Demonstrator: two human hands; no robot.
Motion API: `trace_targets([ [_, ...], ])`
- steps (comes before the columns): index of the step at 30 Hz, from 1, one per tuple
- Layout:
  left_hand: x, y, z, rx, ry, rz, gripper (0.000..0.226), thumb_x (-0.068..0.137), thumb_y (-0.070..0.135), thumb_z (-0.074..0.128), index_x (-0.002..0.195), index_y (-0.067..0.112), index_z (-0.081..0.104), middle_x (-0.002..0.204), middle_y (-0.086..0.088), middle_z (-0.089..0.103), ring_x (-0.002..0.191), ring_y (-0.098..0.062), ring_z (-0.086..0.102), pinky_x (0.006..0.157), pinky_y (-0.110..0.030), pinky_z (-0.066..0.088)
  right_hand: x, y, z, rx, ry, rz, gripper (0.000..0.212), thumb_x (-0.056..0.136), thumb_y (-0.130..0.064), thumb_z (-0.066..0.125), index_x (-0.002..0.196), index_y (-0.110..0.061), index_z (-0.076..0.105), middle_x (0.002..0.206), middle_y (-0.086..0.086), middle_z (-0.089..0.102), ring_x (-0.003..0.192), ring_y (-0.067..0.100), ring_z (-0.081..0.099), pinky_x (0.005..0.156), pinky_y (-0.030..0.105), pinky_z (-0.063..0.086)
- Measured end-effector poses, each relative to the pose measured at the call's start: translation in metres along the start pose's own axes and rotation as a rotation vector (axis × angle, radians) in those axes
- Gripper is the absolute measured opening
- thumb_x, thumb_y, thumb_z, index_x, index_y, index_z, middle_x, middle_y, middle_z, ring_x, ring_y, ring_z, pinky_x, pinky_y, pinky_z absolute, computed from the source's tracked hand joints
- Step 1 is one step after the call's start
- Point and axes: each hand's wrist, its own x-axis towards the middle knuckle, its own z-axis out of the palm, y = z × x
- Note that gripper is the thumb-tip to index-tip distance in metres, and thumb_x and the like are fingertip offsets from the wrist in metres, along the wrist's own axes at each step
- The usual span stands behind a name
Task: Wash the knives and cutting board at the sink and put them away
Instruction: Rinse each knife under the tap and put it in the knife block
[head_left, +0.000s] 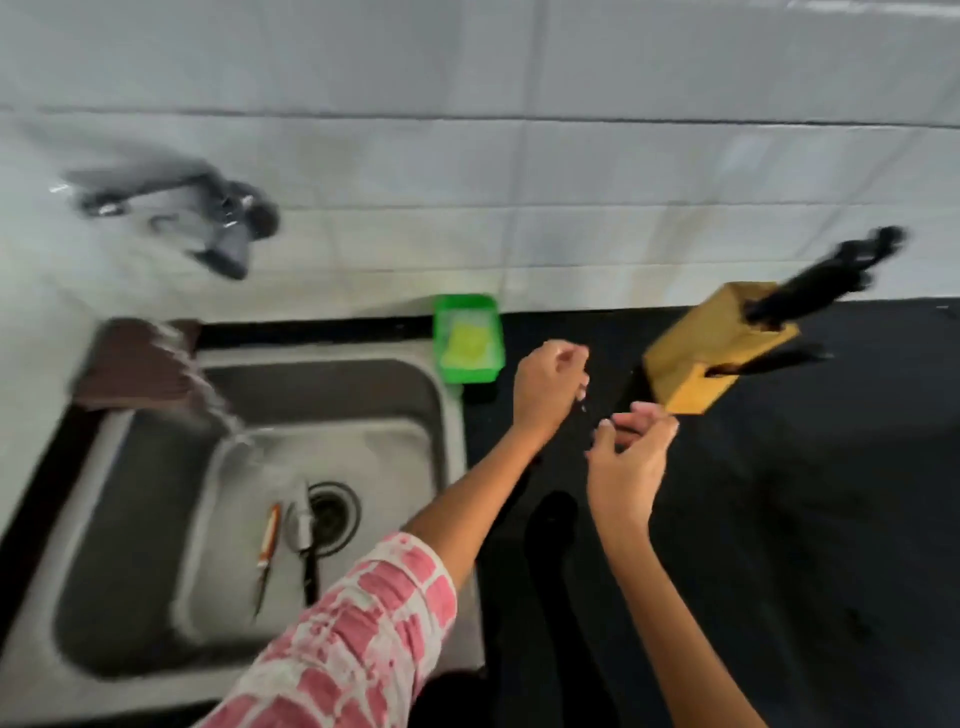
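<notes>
The frame is blurred by motion. Both hands hover over the black counter (779, 519), just left of a wooden knife block (701, 353) with black handles sticking out of it. My left hand (545, 384) has its fingers curled, and a small glint shows beneath them. My right hand (628, 462) curls round a dark, thin thing that looks like a knife (621, 430), hard to make out against the counter. In the steel sink (130, 519) lie an orange-handled knife (267, 551) and a black-handled knife (306, 540) by the drain. No cutting board is in view.
The wall tap (223, 218) runs water into the sink's left side. A brown cloth (135, 364) lies on the sink's back left corner. A green tray with a yellow sponge (467, 338) stands behind the sink, against the white tiled wall.
</notes>
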Motion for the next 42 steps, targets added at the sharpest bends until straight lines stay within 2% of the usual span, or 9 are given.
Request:
trace_targets([
  [4,-0.030,-0.103,-0.106,0.115,0.169,-0.370,0.025,0.091,0.016,0.051,0.081,-0.001,0.067,0.063,-0.015,0.063,0.054,-0.017,0.063,0.056,-0.026,0.048,-0.058,0.020,0.109,-0.130,-0.343,0.132,0.024,0.085,-0.002,0.050,0.105,-0.015,0.048,0.090,0.005,0.059,0.082,0.027,0.060,0.077,0.040,0.050],
  [8,-0.075,-0.193,-0.203,0.192,0.192,-0.770,0.028,0.091,0.013,0.048,0.105,-0.005,0.065,0.102,-0.021,0.068,0.095,-0.033,0.066,0.079,-0.033,0.054,-0.123,0.056,0.209,-0.390,-0.971,0.407,0.025,0.088,-0.013,0.048,0.112,-0.010,0.056,0.109,0.017,0.064,0.088,0.028,0.062,0.078,0.036,0.055],
  [11,-0.102,-0.235,-0.248,0.188,0.241,-0.884,0.030,0.088,0.011,0.048,0.108,-0.005,0.065,0.095,-0.021,0.070,0.083,-0.031,0.069,0.070,-0.033,0.054,-0.171,0.088,0.261,-0.614,-1.171,0.377,0.029,0.089,-0.016,0.054,0.111,0.003,0.060,0.114,0.021,0.064,0.101,0.031,0.063,0.066,0.026,0.049],
  [15,-0.107,-0.269,-0.282,0.123,0.227,-0.926,0.020,0.086,0.006,0.050,0.077,0.003,0.067,0.062,-0.009,0.064,0.040,-0.011,0.054,0.037,-0.016,0.041,-0.211,0.127,0.293,-0.649,-1.099,0.344,0.035,0.089,-0.031,0.057,0.108,-0.003,0.064,0.108,0.018,0.067,0.102,0.031,0.062,0.072,0.028,0.045],
  [22,-0.089,-0.273,-0.297,0.156,0.160,-0.829,0.050,0.096,0.040,0.037,0.108,-0.001,0.062,0.111,-0.021,0.064,0.104,-0.034,0.060,0.090,-0.033,0.047,-0.202,0.102,0.310,-0.288,-0.931,0.698,0.015,0.077,-0.003,0.068,0.067,-0.010,0.059,0.070,0.011,0.061,0.057,0.017,0.059,0.055,0.025,0.049],
  [26,-0.084,-0.259,-0.287,0.090,0.046,-0.811,0.067,0.094,0.056,0.018,0.122,0.008,0.055,0.111,-0.019,0.066,0.099,-0.032,0.064,0.084,-0.035,0.051,-0.193,0.050,0.296,0.116,-0.821,0.949,0.007,0.089,-0.004,0.057,0.084,-0.001,0.062,0.075,0.013,0.065,0.057,0.020,0.065,0.045,0.026,0.055],
  [32,-0.092,-0.240,-0.295,0.199,0.079,-0.744,0.082,0.093,0.060,0.007,0.107,0.001,0.063,0.107,-0.024,0.065,0.101,-0.036,0.062,0.088,-0.039,0.046,-0.194,0.019,0.275,0.032,-0.889,0.852,0.004,0.082,-0.001,0.061,0.081,0.003,0.062,0.073,0.022,0.064,0.058,0.027,0.060,0.055,0.029,0.055],
  [38,-0.104,-0.209,-0.282,0.446,0.137,-0.519,0.057,0.102,0.036,0.018,0.106,0.000,0.062,0.108,-0.019,0.065,0.110,-0.035,0.055,0.092,-0.043,0.046,-0.144,0.010,0.298,0.042,-0.401,0.703,0.025,0.077,-0.006,0.069,0.054,-0.008,0.058,0.057,0.009,0.061,0.050,0.020,0.056,0.062,0.035,0.051],
  [42,-0.098,-0.204,-0.282,0.470,0.229,-0.616,0.058,0.101,0.037,0.020,0.105,0.000,0.064,0.110,-0.018,0.065,0.106,-0.034,0.058,0.087,-0.039,0.044,-0.159,0.008,0.302,0.120,-0.563,0.675,0.027,0.091,-0.013,0.057,0.063,-0.011,0.059,0.056,0.002,0.062,0.052,0.017,0.059,0.060,0.032,0.051],
])
